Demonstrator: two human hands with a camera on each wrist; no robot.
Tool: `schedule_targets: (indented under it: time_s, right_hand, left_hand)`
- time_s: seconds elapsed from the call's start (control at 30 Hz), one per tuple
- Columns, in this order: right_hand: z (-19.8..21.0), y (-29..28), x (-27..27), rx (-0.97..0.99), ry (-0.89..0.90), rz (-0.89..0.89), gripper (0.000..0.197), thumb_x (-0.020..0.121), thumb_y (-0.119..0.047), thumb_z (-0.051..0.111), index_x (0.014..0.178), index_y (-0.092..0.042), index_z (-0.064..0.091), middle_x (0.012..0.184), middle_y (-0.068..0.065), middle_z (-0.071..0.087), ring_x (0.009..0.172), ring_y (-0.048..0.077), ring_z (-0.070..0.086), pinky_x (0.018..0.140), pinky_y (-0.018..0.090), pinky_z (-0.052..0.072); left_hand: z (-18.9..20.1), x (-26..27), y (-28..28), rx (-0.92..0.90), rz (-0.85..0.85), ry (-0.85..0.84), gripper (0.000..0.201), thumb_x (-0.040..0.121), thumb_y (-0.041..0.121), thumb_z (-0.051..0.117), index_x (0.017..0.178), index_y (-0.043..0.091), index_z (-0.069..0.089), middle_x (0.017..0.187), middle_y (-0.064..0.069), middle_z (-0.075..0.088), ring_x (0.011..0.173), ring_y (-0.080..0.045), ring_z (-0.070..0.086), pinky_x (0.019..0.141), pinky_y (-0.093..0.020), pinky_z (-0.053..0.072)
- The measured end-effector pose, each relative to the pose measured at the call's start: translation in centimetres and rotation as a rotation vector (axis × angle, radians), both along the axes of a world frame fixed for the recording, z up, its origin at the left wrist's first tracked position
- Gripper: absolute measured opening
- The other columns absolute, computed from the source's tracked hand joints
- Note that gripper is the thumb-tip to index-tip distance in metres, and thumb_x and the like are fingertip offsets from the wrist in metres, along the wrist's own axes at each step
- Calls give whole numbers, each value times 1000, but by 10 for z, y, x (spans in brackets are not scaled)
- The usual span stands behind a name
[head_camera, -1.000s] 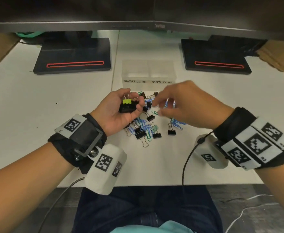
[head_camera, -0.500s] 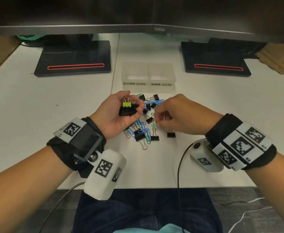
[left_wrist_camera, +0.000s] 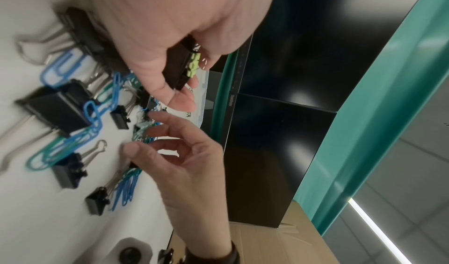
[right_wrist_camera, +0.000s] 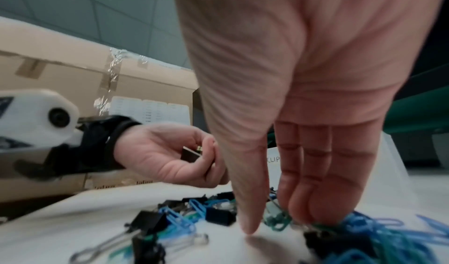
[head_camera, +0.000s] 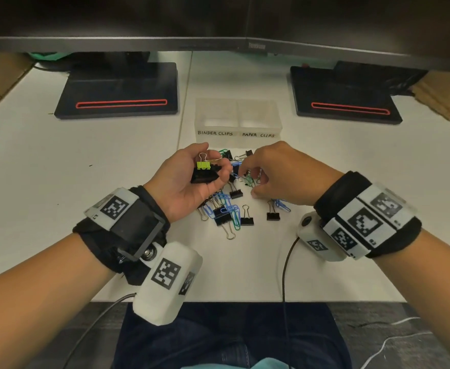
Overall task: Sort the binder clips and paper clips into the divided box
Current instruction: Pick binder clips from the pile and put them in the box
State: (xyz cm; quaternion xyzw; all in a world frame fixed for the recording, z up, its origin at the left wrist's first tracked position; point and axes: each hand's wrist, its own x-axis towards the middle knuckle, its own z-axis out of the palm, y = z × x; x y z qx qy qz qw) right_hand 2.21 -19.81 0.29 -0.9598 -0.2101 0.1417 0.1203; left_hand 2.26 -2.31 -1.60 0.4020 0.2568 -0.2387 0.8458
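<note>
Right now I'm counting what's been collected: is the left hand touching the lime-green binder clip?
Touching. The head view shows the left hand cupped palm-up, with the lime-green binder clip resting against its fingers atop a black binder clip.

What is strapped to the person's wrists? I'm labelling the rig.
Bare forearms, no sleeves. Each wrist wears a black fabric band carrying white blocks printed with black square markers. A white camera housing hangs beneath each wrist, trailing a dark cable.
</note>
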Motion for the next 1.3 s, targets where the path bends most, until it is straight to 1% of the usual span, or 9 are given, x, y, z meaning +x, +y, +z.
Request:
schedule_targets:
  time_s: [0.13, 0.27, 0.47, 0.67, 0.83, 0.93, 1.1, 1.23, 1.3]
  right_hand:
    - [-7, 2, 3, -16, -24, 24, 20, 85, -14, 67, 104, -19, 70, 99, 2, 66, 77, 13, 54, 70, 26, 50]
    - [-4, -2, 6, 40, -41, -17, 18, 84, -15, 69, 102, -18, 73, 86, -4, 64, 71, 9, 54, 60, 11, 40]
    - [26, -3, 4, 340, -93, -103, 9, 80, -27, 74, 88, -25, 72, 74, -8, 70, 72, 5, 66, 64, 3, 46]
    - [22, 22, 4, 332, -57, -2, 31, 83, -20, 69, 112, -29, 71, 83, -10, 72, 71, 4, 64, 67, 14, 53]
    - [21, 12, 2, 405, -172, -89, 24, 84, -31, 69, 108, -31, 71, 80, -13, 71, 75, 4, 64, 70, 10, 49]
    - [12, 11, -3, 295, -96, -79, 9, 81, -28, 72, 89, -23, 73, 74, -9, 68, 68, 4, 62, 61, 13, 45]
    - [-11, 21, -4, 48, 31, 49, 21, 82, -24, 71, 102, -23, 70, 88, -5, 62, 67, -2, 46, 65, 22, 41]
    - [-8, 24, 0, 15, 23, 75, 12, 81, -16, 69, 93, -17, 73, 78, -3, 62, 68, 9, 52, 63, 22, 43]
    - [-6, 22, 1, -13, 30, 97, 11, 80, -14, 68, 88, -17, 74, 72, -5, 61, 64, 4, 51, 62, 22, 47]
  left_hand:
    - [2, 3, 2, -15, 7, -4, 30, 96, 23, 49, 75, 2, 56, 74, -15, 60, 66, -22, 58, 58, -24, 57]
    - [1, 3, 3, -9, -3, -8, 29, 96, 23, 49, 77, 3, 56, 79, -16, 59, 67, -22, 59, 58, -24, 57]
    - [-1, 1, -1, -35, -33, 0, 29, 96, 23, 48, 77, 2, 55, 80, -17, 61, 69, -23, 62, 63, -27, 58]
    - [-1, -2, -5, -216, -89, 11, 24, 96, 19, 47, 111, 2, 57, 93, -12, 65, 86, -20, 65, 81, -30, 56]
    - [0, 1, 6, -195, 2, 55, 24, 96, 23, 49, 85, 2, 55, 81, -18, 63, 64, -21, 63, 62, -24, 57]
    - [0, 6, 13, -125, 33, 31, 26, 96, 24, 49, 80, 4, 57, 79, -16, 61, 63, -19, 61, 56, -21, 54]
    - [0, 7, 19, -106, 46, 2, 28, 96, 25, 48, 80, 4, 58, 78, -14, 60, 66, -18, 59, 59, -21, 55]
    - [-1, 5, 17, -98, 44, 2, 28, 96, 23, 49, 79, 3, 59, 75, -14, 61, 65, -20, 61, 60, -23, 57]
    - [0, 4, 14, -90, 41, 0, 28, 96, 23, 49, 79, 3, 59, 74, -15, 61, 65, -20, 60, 61, -23, 57]
